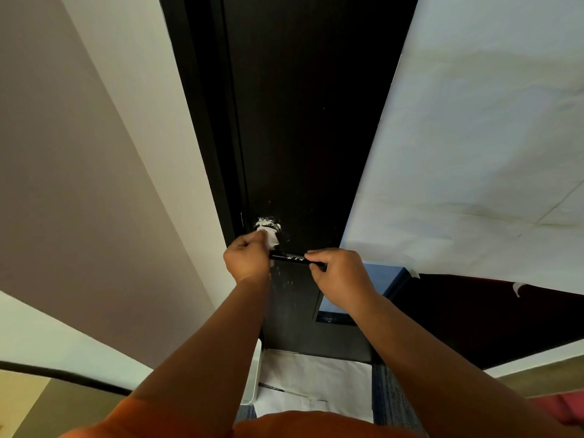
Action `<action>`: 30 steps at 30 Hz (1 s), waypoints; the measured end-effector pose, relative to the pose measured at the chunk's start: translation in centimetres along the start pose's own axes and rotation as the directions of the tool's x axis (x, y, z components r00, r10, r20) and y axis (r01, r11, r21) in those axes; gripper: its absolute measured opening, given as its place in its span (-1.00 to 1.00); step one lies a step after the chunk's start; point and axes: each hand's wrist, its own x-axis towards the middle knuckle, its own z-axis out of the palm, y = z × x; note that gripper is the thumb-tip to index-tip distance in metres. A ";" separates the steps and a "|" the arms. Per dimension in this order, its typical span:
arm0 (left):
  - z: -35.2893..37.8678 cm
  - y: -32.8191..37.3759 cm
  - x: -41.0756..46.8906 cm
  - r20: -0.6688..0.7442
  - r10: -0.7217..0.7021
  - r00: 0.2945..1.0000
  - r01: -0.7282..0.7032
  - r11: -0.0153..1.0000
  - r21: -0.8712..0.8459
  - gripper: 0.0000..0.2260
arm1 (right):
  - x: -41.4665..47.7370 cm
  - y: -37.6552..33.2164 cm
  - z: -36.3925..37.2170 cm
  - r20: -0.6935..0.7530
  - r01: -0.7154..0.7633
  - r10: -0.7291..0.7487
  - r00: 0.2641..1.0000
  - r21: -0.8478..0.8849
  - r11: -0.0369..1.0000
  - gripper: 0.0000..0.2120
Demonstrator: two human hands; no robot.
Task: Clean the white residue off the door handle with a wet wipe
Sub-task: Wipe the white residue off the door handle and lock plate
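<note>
A black lever door handle [292,257] sticks out from the dark door [303,121], streaked with white residue. Its round base [268,223] is heavily smeared white, and white specks dot the door around and below it. My left hand [248,259] is closed on a white wet wipe [271,238], pressing it against the base of the handle. My right hand [339,276] pinches the free end of the lever between thumb and fingers.
White paper [474,137] covers the surface right of the door, with a blue box [384,276] under its edge. More white paper [316,384] lies on the floor below the door. A white wall [126,121] stands at the left.
</note>
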 end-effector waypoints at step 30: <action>-5.6 -5.7 -4.4 0.522 -0.451 0.724 0.287 0.885 0.367 -0.82 | -4.8 3.2 4.4 0.184 -0.543 0.513 0.839 0.344 0.766 -0.62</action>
